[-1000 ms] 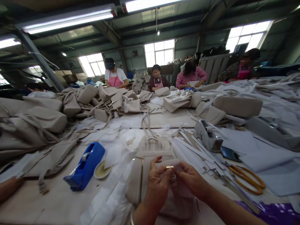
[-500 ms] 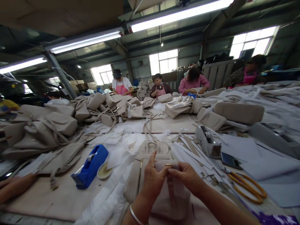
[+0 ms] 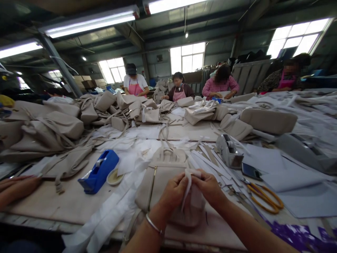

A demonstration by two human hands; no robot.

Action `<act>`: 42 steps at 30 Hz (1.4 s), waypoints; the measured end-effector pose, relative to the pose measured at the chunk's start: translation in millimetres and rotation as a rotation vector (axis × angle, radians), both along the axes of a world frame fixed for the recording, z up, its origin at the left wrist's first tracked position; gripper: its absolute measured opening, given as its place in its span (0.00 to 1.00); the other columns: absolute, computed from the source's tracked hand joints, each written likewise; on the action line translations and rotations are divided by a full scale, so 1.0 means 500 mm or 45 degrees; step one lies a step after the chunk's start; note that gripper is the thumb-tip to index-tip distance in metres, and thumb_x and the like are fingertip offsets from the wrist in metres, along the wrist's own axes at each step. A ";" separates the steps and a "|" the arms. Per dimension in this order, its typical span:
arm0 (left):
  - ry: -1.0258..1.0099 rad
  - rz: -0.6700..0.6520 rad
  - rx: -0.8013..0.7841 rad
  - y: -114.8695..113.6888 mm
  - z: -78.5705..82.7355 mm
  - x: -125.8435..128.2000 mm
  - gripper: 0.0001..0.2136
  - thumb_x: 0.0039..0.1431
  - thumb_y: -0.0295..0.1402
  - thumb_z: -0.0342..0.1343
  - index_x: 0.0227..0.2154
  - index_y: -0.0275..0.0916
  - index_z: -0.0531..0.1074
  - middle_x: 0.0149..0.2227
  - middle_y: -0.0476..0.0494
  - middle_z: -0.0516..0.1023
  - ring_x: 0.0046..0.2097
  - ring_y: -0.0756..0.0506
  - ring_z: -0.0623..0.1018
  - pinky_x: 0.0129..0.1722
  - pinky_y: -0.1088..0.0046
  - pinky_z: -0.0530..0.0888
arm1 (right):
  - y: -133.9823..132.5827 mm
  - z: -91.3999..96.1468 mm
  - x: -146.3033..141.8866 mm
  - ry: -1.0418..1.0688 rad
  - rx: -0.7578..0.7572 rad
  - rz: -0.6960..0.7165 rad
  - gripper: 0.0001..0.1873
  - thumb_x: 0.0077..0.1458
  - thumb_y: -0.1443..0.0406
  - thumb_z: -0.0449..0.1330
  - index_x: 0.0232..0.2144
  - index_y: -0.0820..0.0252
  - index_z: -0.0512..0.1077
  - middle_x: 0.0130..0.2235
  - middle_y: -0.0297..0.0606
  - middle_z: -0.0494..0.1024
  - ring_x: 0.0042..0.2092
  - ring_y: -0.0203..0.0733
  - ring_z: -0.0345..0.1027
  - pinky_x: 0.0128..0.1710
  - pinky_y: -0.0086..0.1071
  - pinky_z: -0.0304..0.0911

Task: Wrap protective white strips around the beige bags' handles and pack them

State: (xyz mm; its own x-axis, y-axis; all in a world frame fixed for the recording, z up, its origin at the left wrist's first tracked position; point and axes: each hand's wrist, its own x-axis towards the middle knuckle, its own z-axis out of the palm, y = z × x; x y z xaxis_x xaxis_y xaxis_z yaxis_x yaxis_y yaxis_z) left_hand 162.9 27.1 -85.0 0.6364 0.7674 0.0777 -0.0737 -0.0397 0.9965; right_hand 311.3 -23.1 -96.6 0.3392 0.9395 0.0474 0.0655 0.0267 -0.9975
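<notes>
A beige backpack [image 3: 168, 172] with a gold zip and top straps lies on the table in front of me. My left hand [image 3: 173, 189] and my right hand [image 3: 209, 186] meet over its front part, fingers pinched. Between them is a thin white paper strip [image 3: 187, 186], its loose end hanging down from my left fingers. My right fingers hold the strip's other part, close against the bag. The gold buckle seen earlier is mostly covered by paper and fingers.
To the left are a blue tape dispenser [image 3: 99, 172] and a small round dish [image 3: 114, 176]. Yellow-handled scissors [image 3: 265, 198], a phone [image 3: 251, 171] and a grey tape dispenser [image 3: 229, 151] lie right. Another person's hand [image 3: 21, 188] rests at far left; beige bags [image 3: 52, 130] pile up behind.
A white paper strip now shows between my hands, where my fingers were on the gold buckle. My left hand's raised index finger has folded in. The view has tilted down slightly.
</notes>
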 end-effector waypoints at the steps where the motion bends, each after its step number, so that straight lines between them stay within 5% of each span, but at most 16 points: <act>1: 0.054 0.029 0.075 -0.002 0.001 0.004 0.19 0.65 0.45 0.52 0.46 0.37 0.78 0.41 0.42 0.81 0.45 0.41 0.77 0.47 0.68 0.72 | -0.001 -0.002 0.000 -0.165 0.044 -0.058 0.17 0.51 0.51 0.64 0.25 0.59 0.77 0.28 0.36 0.75 0.33 0.42 0.68 0.34 0.33 0.63; 5: 0.175 0.072 0.235 0.000 -0.019 0.013 0.20 0.68 0.45 0.46 0.38 0.35 0.77 0.33 0.45 0.77 0.36 0.46 0.74 0.38 0.72 0.70 | -0.006 -0.018 -0.002 -0.664 0.188 -0.178 0.17 0.59 0.57 0.58 0.21 0.58 0.71 0.26 0.34 0.69 0.31 0.38 0.63 0.34 0.31 0.60; 9: 0.165 0.052 0.148 0.002 -0.039 0.011 0.20 0.66 0.47 0.48 0.36 0.34 0.76 0.31 0.47 0.75 0.33 0.49 0.71 0.33 0.75 0.69 | -0.013 -0.030 -0.005 -0.810 0.243 -0.155 0.17 0.60 0.60 0.57 0.20 0.59 0.67 0.25 0.33 0.68 0.29 0.37 0.61 0.31 0.32 0.59; 12: 0.122 0.070 -0.024 0.001 -0.041 0.005 0.21 0.63 0.50 0.52 0.36 0.34 0.75 0.27 0.48 0.73 0.28 0.50 0.70 0.28 0.76 0.68 | -0.028 -0.028 0.009 -0.575 0.193 0.078 0.10 0.61 0.61 0.56 0.40 0.61 0.74 0.28 0.33 0.72 0.28 0.37 0.65 0.28 0.31 0.63; 14: 0.045 0.086 -0.179 0.000 -0.040 0.003 0.21 0.62 0.50 0.53 0.36 0.34 0.74 0.26 0.49 0.72 0.26 0.52 0.69 0.26 0.77 0.67 | -0.037 -0.017 0.031 -0.502 0.244 0.269 0.25 0.62 0.63 0.57 0.60 0.59 0.62 0.36 0.37 0.76 0.31 0.38 0.69 0.30 0.32 0.68; 16: -0.032 0.040 -0.299 0.001 -0.039 0.004 0.21 0.63 0.50 0.52 0.39 0.34 0.73 0.27 0.49 0.72 0.26 0.52 0.69 0.26 0.77 0.68 | -0.040 0.002 0.061 -0.737 0.391 0.385 0.34 0.60 0.66 0.58 0.66 0.54 0.54 0.47 0.43 0.75 0.39 0.42 0.72 0.39 0.37 0.72; 19: -0.017 -0.082 -0.287 0.003 -0.033 0.006 0.22 0.63 0.51 0.52 0.40 0.33 0.72 0.28 0.48 0.72 0.26 0.52 0.70 0.27 0.77 0.68 | -0.029 0.045 0.101 -1.252 0.600 0.470 0.28 0.59 0.69 0.60 0.61 0.49 0.66 0.58 0.48 0.67 0.50 0.48 0.68 0.51 0.44 0.68; 23: 0.161 -0.210 -0.078 0.005 -0.018 0.005 0.22 0.64 0.51 0.49 0.33 0.34 0.71 0.24 0.52 0.67 0.24 0.53 0.64 0.23 0.78 0.60 | -0.001 0.090 0.114 -1.417 0.760 0.683 0.13 0.62 0.68 0.59 0.47 0.52 0.77 0.56 0.47 0.69 0.55 0.49 0.65 0.53 0.44 0.66; 31: 0.509 -0.119 0.593 -0.004 -0.015 -0.002 0.15 0.69 0.40 0.44 0.35 0.36 0.71 0.32 0.44 0.76 0.33 0.46 0.74 0.34 0.70 0.69 | -0.002 0.067 0.098 -1.069 0.516 0.809 0.06 0.61 0.69 0.59 0.36 0.59 0.77 0.54 0.48 0.74 0.52 0.44 0.71 0.52 0.36 0.67; 37: 0.385 -0.171 0.860 -0.021 -0.009 -0.007 0.16 0.69 0.33 0.38 0.45 0.36 0.71 0.41 0.36 0.78 0.43 0.42 0.77 0.45 0.64 0.75 | -0.011 0.055 0.089 -0.692 0.256 0.601 0.03 0.53 0.69 0.66 0.28 0.59 0.78 0.36 0.39 0.80 0.38 0.39 0.74 0.41 0.31 0.68; 42: 0.561 -0.075 1.028 -0.041 -0.026 -0.003 0.13 0.65 0.37 0.48 0.49 0.39 0.70 0.44 0.37 0.78 0.44 0.41 0.78 0.44 0.62 0.76 | -0.013 0.041 0.081 -0.623 0.083 0.473 0.01 0.48 0.68 0.67 0.26 0.60 0.79 0.31 0.37 0.79 0.33 0.39 0.71 0.34 0.31 0.65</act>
